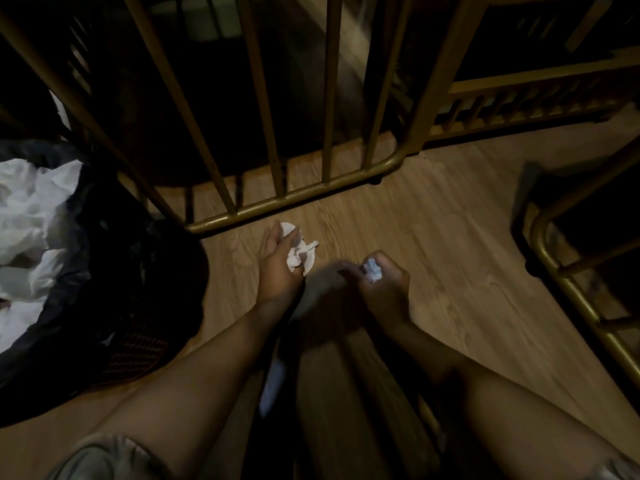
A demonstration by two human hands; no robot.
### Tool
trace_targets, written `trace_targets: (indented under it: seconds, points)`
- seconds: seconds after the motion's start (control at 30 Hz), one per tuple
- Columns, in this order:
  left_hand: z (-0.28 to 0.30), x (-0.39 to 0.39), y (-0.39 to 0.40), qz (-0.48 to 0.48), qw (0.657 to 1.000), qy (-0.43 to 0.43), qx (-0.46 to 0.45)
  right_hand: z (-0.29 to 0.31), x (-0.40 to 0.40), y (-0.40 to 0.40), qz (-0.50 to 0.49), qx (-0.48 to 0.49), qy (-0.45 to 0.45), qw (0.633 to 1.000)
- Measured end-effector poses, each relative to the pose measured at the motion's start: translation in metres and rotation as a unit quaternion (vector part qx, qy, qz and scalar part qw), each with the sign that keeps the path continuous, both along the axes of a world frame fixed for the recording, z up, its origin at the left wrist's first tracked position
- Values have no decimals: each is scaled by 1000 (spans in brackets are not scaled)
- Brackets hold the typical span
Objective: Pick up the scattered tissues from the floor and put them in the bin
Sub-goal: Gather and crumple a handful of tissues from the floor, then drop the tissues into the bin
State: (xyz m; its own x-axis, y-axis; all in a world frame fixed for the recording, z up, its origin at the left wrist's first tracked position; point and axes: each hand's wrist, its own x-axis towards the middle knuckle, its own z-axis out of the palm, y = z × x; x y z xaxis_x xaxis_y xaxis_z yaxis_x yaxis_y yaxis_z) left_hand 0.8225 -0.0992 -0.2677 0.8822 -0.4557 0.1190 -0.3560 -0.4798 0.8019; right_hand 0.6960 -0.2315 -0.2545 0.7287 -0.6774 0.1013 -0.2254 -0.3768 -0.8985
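Note:
My left hand (277, 263) is low over the wooden floor (433, 237) and grips crumpled white tissues (300, 252) that stick out past its fingers. My right hand (382, 282) is beside it, closed around a small crumpled tissue (372, 270) whose white tip shows at the top of the fist. The bin (114, 271), lined with a black bag, stands at the left, about an arm's width from my left hand. White crumpled paper (27, 209) lies inside the bin.
A gold metal frame with upright bars (298, 194) runs across the floor just beyond my hands. Another gold frame (568, 278) stands at the right. Dark furniture fills the top of the view. My knees show at the bottom edge.

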Motion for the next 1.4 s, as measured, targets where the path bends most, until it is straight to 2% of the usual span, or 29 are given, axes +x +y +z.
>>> trace_targets:
  seconds: [0.1,0.13,0.23,0.33,0.5,0.63,0.7,0.83,0.9,1.03,1.17,1.3,1.4]
  points:
    - [-18,7,4,-123,984,-13,126,1,3,2,23,-23,-13,999]
    - [-21,1,6,-136,981,-23,138,-1,1,3,24,-24,-12,999]
    - [-24,-22,15,-82,990,-48,106,-10,-2,8,20,-27,5,999]
    - [-23,-37,21,-42,994,-15,104,-11,-3,15,15,-23,48,998]
    - [11,-55,34,-98,992,-85,4,11,-6,25,25,33,-14,999]
    - [33,-34,39,-56,998,-4,18,42,-4,30,49,38,-28,998]
    - [56,-19,38,-84,995,-40,35,61,-1,35,69,32,-53,996]
    - [141,6,44,-111,985,-115,64,106,15,44,108,6,-112,988]
    - [176,14,52,-97,981,-152,66,132,27,51,120,-9,-141,983]
    - [240,21,81,-78,986,-144,-26,182,55,76,122,-25,-179,976]
    - [286,19,129,-35,980,-184,-72,228,79,118,162,-24,-210,964]
    - [290,24,194,64,965,-234,-101,252,100,174,207,-4,-212,955]
    - [280,32,239,161,960,-209,-94,256,119,217,231,37,-169,957]
